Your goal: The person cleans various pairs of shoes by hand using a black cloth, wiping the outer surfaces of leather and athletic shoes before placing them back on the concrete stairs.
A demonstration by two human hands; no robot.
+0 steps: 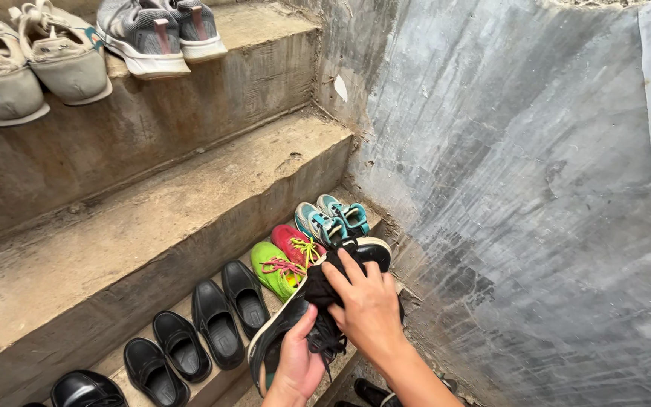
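You had both hands on a black sneaker (318, 301) down at 6 o'clock, over the bottom step (220, 380): left hand (299, 365) gripping its side, right hand (371, 305) curled on top. Green shoe (274, 269) sat at 10 o'clock of it.

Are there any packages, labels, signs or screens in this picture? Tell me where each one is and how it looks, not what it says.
None of these is in view: no package, sign or screen, and no label that can be made out.
The scene holds only shoes on concrete steps beside a grey wall.
Both hands, left and right, hold a black sneaker with a white sole edge.
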